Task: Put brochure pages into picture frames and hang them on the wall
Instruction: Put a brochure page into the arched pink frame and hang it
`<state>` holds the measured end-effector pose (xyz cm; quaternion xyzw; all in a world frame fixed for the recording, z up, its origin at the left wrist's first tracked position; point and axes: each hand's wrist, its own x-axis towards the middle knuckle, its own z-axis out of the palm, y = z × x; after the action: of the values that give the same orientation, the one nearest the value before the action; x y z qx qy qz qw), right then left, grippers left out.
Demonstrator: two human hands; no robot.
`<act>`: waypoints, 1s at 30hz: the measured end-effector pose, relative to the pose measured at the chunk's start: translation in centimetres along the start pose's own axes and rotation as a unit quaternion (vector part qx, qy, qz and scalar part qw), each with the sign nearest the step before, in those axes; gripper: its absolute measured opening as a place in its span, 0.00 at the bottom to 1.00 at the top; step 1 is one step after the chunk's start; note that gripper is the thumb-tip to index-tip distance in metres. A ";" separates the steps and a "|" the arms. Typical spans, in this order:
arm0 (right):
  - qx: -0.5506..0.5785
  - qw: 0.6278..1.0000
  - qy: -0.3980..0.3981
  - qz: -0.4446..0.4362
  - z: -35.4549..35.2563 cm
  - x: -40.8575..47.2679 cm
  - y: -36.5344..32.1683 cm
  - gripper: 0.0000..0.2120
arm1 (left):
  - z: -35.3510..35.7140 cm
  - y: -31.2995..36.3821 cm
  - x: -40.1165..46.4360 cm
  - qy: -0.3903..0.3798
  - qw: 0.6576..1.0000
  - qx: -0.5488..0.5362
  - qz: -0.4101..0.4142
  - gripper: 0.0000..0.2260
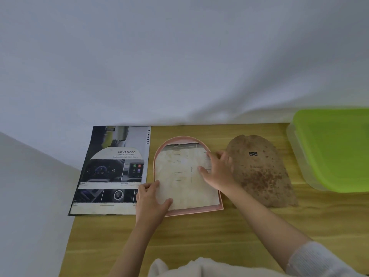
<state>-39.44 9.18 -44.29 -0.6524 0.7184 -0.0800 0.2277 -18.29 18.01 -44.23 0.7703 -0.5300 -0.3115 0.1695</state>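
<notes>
A pale page (185, 176) was pressed into a pink arched frame (159, 154) by flat left (151, 200) and right hands (217, 172); left of the frame, a brochure (111, 170) was marked "ADVANCED" and "SMART CAB".

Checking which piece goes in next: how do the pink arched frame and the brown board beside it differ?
The pink frame lies between both hands with a cut page inside it; the brown board lies bare, untouched, to its right. The frame shows a raised rim; the board looks flat, mottled with dark spots, with a small black hanger. Both share an arched outline and lie flat on the wooden table.
</notes>
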 end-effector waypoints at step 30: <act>0.104 0.990 0.074 -0.061 0.5 -1.2 -1.4 0.24 | 0.1 -1.1 0.3 -0.004 0.999 0.022 0.025 0.34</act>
<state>-37.90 10.25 -43.85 -0.6597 0.6802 -0.2162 0.2355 -17.49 18.13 -45.09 0.7592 -0.5563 -0.2985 0.1581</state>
